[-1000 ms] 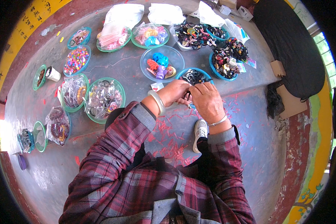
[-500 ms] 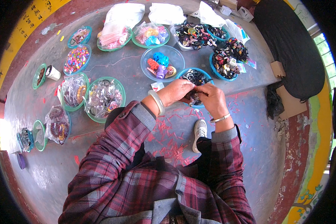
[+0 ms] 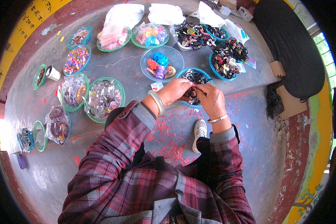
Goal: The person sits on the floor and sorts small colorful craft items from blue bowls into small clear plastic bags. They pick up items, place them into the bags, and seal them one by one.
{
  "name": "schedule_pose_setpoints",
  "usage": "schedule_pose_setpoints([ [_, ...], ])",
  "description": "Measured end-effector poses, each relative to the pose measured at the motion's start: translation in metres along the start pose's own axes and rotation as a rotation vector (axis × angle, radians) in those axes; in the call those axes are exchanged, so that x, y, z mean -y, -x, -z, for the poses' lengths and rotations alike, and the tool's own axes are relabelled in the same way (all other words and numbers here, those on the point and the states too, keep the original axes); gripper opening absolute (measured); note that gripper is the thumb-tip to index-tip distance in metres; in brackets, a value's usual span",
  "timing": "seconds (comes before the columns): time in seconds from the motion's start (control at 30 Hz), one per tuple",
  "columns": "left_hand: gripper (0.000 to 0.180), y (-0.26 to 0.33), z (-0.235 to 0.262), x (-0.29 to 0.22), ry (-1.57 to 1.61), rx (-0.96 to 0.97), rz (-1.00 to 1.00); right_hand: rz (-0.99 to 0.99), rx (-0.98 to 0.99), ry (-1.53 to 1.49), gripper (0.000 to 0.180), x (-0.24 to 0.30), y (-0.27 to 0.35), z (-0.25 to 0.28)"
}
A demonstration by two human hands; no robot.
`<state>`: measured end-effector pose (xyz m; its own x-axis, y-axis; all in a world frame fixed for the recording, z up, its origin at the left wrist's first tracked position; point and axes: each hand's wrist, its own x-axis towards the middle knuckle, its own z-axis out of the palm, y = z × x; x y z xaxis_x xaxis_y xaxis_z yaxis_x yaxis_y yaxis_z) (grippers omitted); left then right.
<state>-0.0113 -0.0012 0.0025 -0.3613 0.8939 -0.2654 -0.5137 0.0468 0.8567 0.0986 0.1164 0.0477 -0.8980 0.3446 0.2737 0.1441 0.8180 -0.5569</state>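
Small dark item [image 3: 193, 90], too small to identify, sits pinched between both hands at centre frame, right over the near rim of a blue bowl [image 3: 208, 79] holding black hair ties. Left hand [image 3: 174, 90] fingers curled together on the item, pale bangle [image 3: 157, 102] on that wrist. Right hand [image 3: 210, 98] fingertips closed on the same item from the other side, thin silver bracelet [image 3: 217, 119] on the wrist. Hands touch each other at the fingertips.

Just above-left of the hands: clear blue bowl [image 3: 175, 56] with orange, blue and purple hair clips. Small white tag [image 3: 156, 86] on the floor just left of the left hand. Upper right: two more bowls of dark mixed hair accessories [image 3: 224, 61], [image 3: 192, 35]. Top centre: green bowl with bagged pastel items [image 3: 150, 35], green bowl with pink packets [image 3: 112, 37], white plastic bags [image 3: 165, 14] behind.

Left side: green bowl of clear-bagged trinkets [image 3: 103, 99], another bagged bowl [image 3: 74, 91], bowl of colourful beads [image 3: 77, 59], small paper cup [image 3: 52, 73] beside a small green dish [image 3: 38, 76]. Far lower left: bagged dark pieces [image 3: 57, 125] and small teal dishes [image 3: 33, 134].

Grey concrete floor [image 3: 250, 149] with red scraps [image 3: 168, 138] scattered below the hands. White sneaker [image 3: 199, 132] under the right forearm. Plaid maroon sleeves fill the lower frame. Black mat [image 3: 287, 44] at upper right, cardboard piece [image 3: 277, 68] beside it.
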Motion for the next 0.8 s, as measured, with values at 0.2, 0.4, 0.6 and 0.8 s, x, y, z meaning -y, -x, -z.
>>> schedule_pose_setpoints([
  [0.2,0.027,0.000,0.002,-0.001,-0.043,0.019,-0.001,0.089,0.000,-0.071,0.017,0.002,0.001,-0.002],
  [0.4,0.027,0.001,-0.001,-0.001,-0.041,0.010,-0.005,0.137,0.015,0.038,0.020,0.003,0.001,-0.001],
  [0.6,0.029,0.000,0.002,0.001,-0.058,0.042,0.001,0.173,0.110,0.133,0.012,0.007,0.002,0.003],
  [0.8,0.032,0.002,-0.004,-0.001,-0.044,0.043,-0.006,0.195,0.149,0.159,0.009,-0.002,0.004,0.002],
])
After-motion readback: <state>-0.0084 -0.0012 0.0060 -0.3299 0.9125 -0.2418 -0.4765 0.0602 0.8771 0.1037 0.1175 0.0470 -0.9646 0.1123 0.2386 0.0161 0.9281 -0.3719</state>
